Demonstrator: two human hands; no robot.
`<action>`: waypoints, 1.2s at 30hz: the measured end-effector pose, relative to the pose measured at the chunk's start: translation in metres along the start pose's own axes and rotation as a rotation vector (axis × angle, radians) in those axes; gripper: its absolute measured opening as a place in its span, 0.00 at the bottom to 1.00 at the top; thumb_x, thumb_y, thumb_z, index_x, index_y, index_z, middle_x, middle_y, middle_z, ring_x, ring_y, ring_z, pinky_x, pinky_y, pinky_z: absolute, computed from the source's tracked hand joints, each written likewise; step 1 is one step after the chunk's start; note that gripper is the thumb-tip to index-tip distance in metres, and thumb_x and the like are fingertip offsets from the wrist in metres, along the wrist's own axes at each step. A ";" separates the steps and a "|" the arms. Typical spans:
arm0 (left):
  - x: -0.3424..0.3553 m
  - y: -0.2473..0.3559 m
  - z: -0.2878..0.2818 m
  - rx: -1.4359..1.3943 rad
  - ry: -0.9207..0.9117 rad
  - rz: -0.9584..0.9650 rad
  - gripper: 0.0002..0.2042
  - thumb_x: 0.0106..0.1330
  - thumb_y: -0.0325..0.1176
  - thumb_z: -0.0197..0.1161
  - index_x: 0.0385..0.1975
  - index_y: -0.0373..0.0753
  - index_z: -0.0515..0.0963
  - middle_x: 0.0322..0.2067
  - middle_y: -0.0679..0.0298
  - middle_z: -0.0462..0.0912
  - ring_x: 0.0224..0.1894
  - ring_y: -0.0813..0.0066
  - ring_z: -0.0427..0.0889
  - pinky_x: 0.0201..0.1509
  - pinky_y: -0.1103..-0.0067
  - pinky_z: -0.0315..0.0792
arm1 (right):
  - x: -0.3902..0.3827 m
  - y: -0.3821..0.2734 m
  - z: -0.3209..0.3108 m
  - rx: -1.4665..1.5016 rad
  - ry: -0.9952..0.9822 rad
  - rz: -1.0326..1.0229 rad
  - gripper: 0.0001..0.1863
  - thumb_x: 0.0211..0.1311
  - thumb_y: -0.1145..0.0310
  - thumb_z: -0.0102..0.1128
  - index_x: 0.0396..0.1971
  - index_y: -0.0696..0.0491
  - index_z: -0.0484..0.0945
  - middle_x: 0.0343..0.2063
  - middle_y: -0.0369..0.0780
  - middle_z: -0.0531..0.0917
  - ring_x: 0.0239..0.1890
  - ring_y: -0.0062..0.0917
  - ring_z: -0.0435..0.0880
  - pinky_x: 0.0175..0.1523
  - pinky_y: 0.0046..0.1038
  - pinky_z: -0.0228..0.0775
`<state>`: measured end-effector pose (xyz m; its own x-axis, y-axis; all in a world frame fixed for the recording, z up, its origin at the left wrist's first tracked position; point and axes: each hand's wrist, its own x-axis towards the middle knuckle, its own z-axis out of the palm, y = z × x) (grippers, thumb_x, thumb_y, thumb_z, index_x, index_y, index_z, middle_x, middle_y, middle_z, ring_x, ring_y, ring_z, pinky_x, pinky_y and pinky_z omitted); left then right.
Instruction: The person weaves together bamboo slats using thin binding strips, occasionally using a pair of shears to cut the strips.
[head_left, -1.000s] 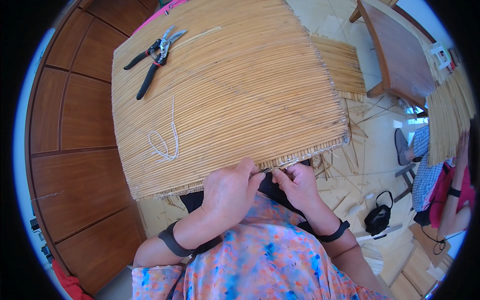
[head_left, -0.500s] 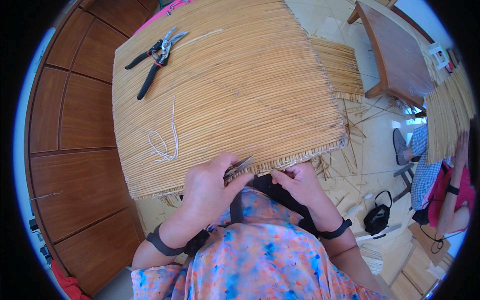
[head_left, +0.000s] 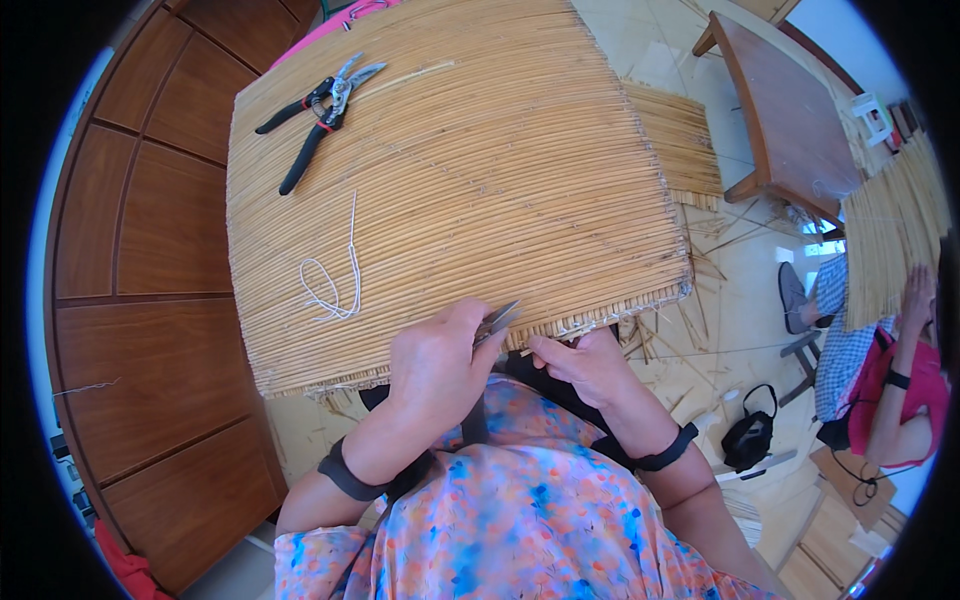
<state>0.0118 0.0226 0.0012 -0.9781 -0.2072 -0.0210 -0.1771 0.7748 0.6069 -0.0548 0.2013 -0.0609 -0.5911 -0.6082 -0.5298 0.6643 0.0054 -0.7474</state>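
Note:
A large mat of straw-coloured stalks (head_left: 450, 220) lies in front of me, its near edge bound with pale thread. My left hand (head_left: 435, 362) is closed around small metal scissors (head_left: 502, 318), whose blades are apart and point up and right over the near edge. The handles are mostly hidden in my fingers. Just right of the blades, my right hand (head_left: 588, 368) pinches the near edge between thumb and fingers. White thread (head_left: 352, 280) lies loosely looped on the mat. Farther back rest pruning shears (head_left: 325, 115) with black handles.
Wooden cabinet panels (head_left: 160, 220) stand at the left. A smaller stalk mat (head_left: 675, 140), a brown wooden table (head_left: 790, 120) and a black bag (head_left: 750, 436) are at the right, with loose stalks on the tiled floor. At the far right another person holds a stalk bundle (head_left: 895, 235).
My left hand has moved right along the near edge with the scissors, closer to my right hand. My right hand has shifted slightly left, still pinching the edge.

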 end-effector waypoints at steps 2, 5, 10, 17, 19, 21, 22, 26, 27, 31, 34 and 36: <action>0.001 -0.002 0.001 0.013 -0.004 0.005 0.09 0.59 0.32 0.68 0.35 0.35 0.78 0.28 0.52 0.83 0.30 0.52 0.83 0.32 0.67 0.75 | 0.002 0.000 -0.003 -0.014 -0.025 -0.023 0.12 0.60 0.70 0.66 0.43 0.55 0.79 0.28 0.33 0.81 0.27 0.13 0.78 0.27 0.14 0.67; 0.002 -0.005 -0.001 0.028 -0.025 0.053 0.11 0.62 0.35 0.65 0.37 0.36 0.75 0.29 0.53 0.83 0.27 0.52 0.83 0.29 0.64 0.74 | 0.002 -0.001 -0.006 -0.087 -0.025 -0.019 0.13 0.59 0.73 0.66 0.44 0.55 0.79 0.30 0.34 0.82 0.29 0.15 0.79 0.30 0.16 0.71; 0.001 0.004 -0.014 -0.015 -0.104 0.048 0.11 0.64 0.38 0.63 0.36 0.37 0.74 0.29 0.53 0.83 0.27 0.51 0.82 0.29 0.62 0.74 | -0.001 0.002 -0.004 -0.099 -0.092 -0.202 0.14 0.59 0.75 0.66 0.46 0.56 0.79 0.31 0.33 0.82 0.30 0.15 0.79 0.33 0.18 0.73; -0.005 0.013 -0.023 0.055 -0.310 0.035 0.10 0.63 0.37 0.64 0.33 0.37 0.73 0.27 0.55 0.83 0.25 0.54 0.82 0.27 0.62 0.74 | -0.003 -0.008 -0.009 -0.216 -0.126 0.047 0.18 0.58 0.78 0.64 0.50 0.58 0.77 0.38 0.34 0.82 0.36 0.17 0.79 0.41 0.21 0.75; -0.005 0.014 -0.023 0.102 -0.273 0.087 0.10 0.62 0.37 0.64 0.33 0.37 0.73 0.25 0.55 0.82 0.24 0.55 0.82 0.26 0.62 0.74 | -0.003 -0.008 -0.008 -0.217 -0.114 0.057 0.21 0.57 0.79 0.64 0.52 0.58 0.76 0.42 0.36 0.81 0.42 0.18 0.79 0.46 0.24 0.75; -0.005 0.015 -0.022 0.137 -0.288 0.075 0.11 0.62 0.37 0.64 0.33 0.37 0.73 0.25 0.56 0.81 0.24 0.55 0.82 0.26 0.62 0.74 | -0.003 -0.004 -0.005 -0.186 -0.111 -0.019 0.21 0.57 0.79 0.64 0.52 0.58 0.75 0.43 0.37 0.81 0.43 0.19 0.79 0.48 0.24 0.75; -0.004 0.015 -0.021 0.169 -0.307 0.067 0.11 0.61 0.37 0.64 0.32 0.37 0.73 0.25 0.56 0.81 0.23 0.54 0.82 0.25 0.62 0.74 | -0.003 -0.004 -0.005 -0.169 -0.105 -0.055 0.21 0.57 0.79 0.64 0.52 0.58 0.75 0.43 0.37 0.81 0.44 0.20 0.79 0.48 0.24 0.75; 0.000 0.016 -0.016 0.120 -0.296 0.090 0.11 0.62 0.38 0.64 0.32 0.38 0.73 0.23 0.55 0.81 0.23 0.54 0.82 0.25 0.62 0.73 | -0.003 -0.003 -0.009 -0.131 -0.103 -0.068 0.21 0.56 0.80 0.64 0.52 0.59 0.75 0.46 0.37 0.81 0.47 0.21 0.79 0.52 0.26 0.74; 0.000 0.015 -0.015 0.103 -0.303 0.077 0.10 0.62 0.38 0.64 0.32 0.38 0.74 0.22 0.55 0.81 0.23 0.54 0.82 0.24 0.62 0.73 | -0.002 -0.001 -0.011 -0.136 -0.113 -0.085 0.21 0.57 0.80 0.63 0.52 0.59 0.75 0.45 0.37 0.81 0.47 0.21 0.79 0.52 0.26 0.74; 0.003 0.009 -0.009 0.067 -0.262 0.058 0.08 0.63 0.36 0.64 0.34 0.39 0.76 0.20 0.54 0.80 0.24 0.52 0.81 0.27 0.63 0.72 | 0.003 0.000 -0.011 -0.161 -0.140 -0.105 0.21 0.57 0.79 0.63 0.52 0.59 0.75 0.44 0.37 0.82 0.45 0.20 0.80 0.49 0.26 0.75; 0.000 0.015 -0.010 0.097 -0.311 0.029 0.09 0.64 0.37 0.63 0.33 0.38 0.77 0.21 0.53 0.81 0.25 0.52 0.82 0.29 0.63 0.74 | -0.005 0.000 -0.009 -0.456 -0.077 -0.066 0.20 0.57 0.75 0.64 0.51 0.59 0.76 0.39 0.37 0.82 0.37 0.19 0.79 0.38 0.25 0.75; 0.001 0.020 -0.010 0.094 -0.323 0.026 0.09 0.65 0.38 0.62 0.33 0.38 0.77 0.24 0.53 0.82 0.28 0.51 0.83 0.32 0.62 0.75 | -0.010 -0.001 -0.007 -0.345 -0.076 -0.167 0.18 0.58 0.77 0.62 0.50 0.59 0.76 0.33 0.34 0.82 0.32 0.17 0.78 0.34 0.23 0.73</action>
<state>0.0079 0.0319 0.0216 -0.9639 0.0015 -0.2662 -0.1465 0.8322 0.5348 -0.0531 0.2129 -0.0573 -0.6337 -0.6804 -0.3681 0.3613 0.1605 -0.9185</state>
